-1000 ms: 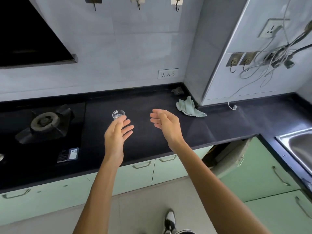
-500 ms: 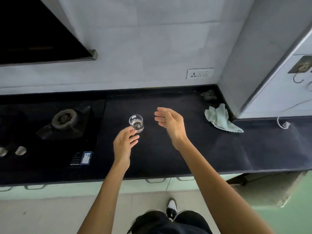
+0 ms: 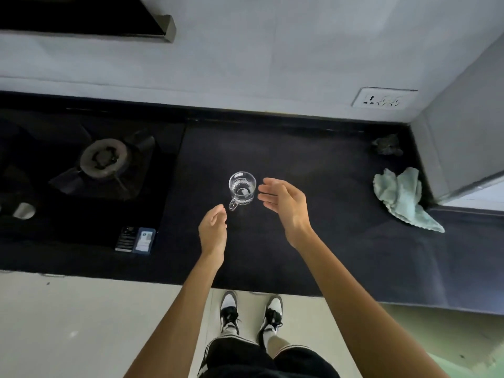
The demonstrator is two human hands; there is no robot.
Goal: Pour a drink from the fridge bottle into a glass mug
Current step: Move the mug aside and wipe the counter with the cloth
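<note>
Released, glass mug (image 3: 242, 188) stands on counter (image 3: 313, 165); left hand (image 3: 212, 233), right hand (image 3: 286, 208) beside it, fingers relaxed, empty.

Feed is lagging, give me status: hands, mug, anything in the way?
Left hand open, just short of glass mug handle, not touching. Right hand open beside it. Mug upright on counter, looks empty. No bottle in view; nothing between hands and mug.

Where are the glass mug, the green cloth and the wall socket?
glass mug (image 3: 242, 189), head view, on its bowl seen from above.
green cloth (image 3: 399, 197), head view, on its crumpled middle.
wall socket (image 3: 384, 97), head view, on its white faceplate.
</note>
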